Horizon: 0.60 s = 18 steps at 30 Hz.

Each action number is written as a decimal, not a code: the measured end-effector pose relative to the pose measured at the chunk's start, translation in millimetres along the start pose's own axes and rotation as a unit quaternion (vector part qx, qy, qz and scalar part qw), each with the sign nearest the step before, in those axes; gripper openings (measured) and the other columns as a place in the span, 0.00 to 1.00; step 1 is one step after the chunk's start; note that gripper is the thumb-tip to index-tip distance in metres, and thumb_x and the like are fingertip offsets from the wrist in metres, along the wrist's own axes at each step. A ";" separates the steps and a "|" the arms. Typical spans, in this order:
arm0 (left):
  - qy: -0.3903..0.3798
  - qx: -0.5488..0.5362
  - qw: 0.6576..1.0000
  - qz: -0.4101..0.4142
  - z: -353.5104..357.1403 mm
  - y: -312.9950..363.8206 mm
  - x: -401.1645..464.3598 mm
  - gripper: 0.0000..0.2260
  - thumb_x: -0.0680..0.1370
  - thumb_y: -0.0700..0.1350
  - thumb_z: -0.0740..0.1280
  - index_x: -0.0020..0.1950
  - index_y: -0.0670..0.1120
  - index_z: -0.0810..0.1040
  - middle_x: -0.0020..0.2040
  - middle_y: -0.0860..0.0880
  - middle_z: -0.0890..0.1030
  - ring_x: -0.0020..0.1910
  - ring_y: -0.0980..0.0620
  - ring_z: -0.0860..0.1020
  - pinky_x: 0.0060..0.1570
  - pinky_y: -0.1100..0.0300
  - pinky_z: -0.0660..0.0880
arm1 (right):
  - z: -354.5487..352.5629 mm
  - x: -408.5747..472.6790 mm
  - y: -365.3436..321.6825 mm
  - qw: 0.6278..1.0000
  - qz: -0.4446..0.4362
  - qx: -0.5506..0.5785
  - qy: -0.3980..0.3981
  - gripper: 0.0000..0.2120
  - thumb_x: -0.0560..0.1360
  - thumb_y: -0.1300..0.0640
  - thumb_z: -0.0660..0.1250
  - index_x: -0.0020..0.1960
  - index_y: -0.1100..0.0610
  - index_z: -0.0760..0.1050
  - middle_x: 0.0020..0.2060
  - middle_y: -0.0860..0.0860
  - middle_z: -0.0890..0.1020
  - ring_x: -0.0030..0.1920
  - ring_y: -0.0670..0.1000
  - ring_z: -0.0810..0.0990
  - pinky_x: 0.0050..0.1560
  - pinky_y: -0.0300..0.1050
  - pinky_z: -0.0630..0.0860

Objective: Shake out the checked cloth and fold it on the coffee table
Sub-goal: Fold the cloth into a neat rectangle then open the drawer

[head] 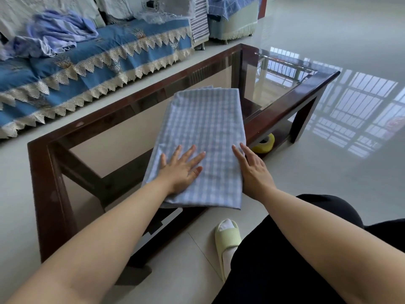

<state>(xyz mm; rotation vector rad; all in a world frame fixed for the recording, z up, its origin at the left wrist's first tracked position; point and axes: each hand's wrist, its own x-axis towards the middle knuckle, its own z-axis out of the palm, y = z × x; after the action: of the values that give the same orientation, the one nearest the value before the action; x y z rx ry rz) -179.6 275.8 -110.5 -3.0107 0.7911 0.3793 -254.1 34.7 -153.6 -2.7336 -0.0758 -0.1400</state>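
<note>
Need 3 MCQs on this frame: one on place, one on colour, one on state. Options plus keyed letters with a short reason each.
1. Where does the checked cloth lie?
A. on the sofa
B. on the glass top of the coffee table
C. on the floor

2. What colour is the roll of tape on the table's lower shelf?
A. yellow
B. red
C. black

3. How is the left hand set?
A. clenched in a fist
B. pinching a corner
C. flat, fingers spread on the cloth

Key:
1 B, the folded cloth lies across the table, its near edge overhanging.
2 A, it shows yellow beside the right hand.
3 C, the palm is down and the fingers are apart.
</note>
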 end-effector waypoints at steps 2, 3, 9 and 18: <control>0.002 -0.005 1.000 -0.003 -0.3 -1.1 1.0 0.22 0.78 0.66 0.40 0.72 0.71 0.40 0.77 0.60 0.38 0.77 0.47 0.36 0.69 0.32 0.35 | -5.1 -1.8 0.5 0.995 -0.076 -0.038 0.047 0.48 0.68 0.43 0.71 0.75 0.41 0.40 0.76 0.54 0.54 0.76 0.57 0.52 0.74 0.60 0.53; 0.003 -0.006 1.000 -0.002 0.4 -1.6 1.2 0.23 0.78 0.66 0.40 0.72 0.71 0.39 0.77 0.60 0.38 0.77 0.47 0.36 0.68 0.32 0.35 | -8.1 -3.0 -0.6 0.988 -0.126 -0.055 0.074 0.46 0.68 0.43 0.71 0.75 0.42 0.44 0.75 0.55 0.58 0.75 0.57 0.55 0.74 0.61 0.53; -0.017 0.038 0.998 0.050 -5.3 -9.7 -4.5 0.31 0.70 0.72 0.33 0.73 0.69 0.39 0.78 0.59 0.38 0.77 0.48 0.37 0.71 0.34 0.39 | -14.7 0.7 -2.2 0.926 -0.354 -0.126 0.042 0.29 0.72 0.50 0.67 0.71 0.55 0.66 0.68 0.53 0.73 0.69 0.56 0.71 0.69 0.55 0.67; 0.006 -0.016 0.994 0.110 -12.5 -71.1 -29.0 0.33 0.74 0.70 0.36 0.76 0.60 0.52 0.78 0.58 0.48 0.77 0.59 0.47 0.74 0.60 0.48 | -36.0 -1.9 3.6 0.911 -0.381 -0.155 -0.037 0.19 0.74 0.61 0.54 0.63 0.63 0.71 0.70 0.61 0.69 0.67 0.61 0.72 0.66 0.56 0.70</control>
<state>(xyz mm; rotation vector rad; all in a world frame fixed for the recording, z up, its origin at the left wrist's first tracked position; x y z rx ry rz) -166.8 351.1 -95.6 -2.9645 1.1317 0.3796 -258.8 17.1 -122.4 -2.8508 -1.2380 -0.2810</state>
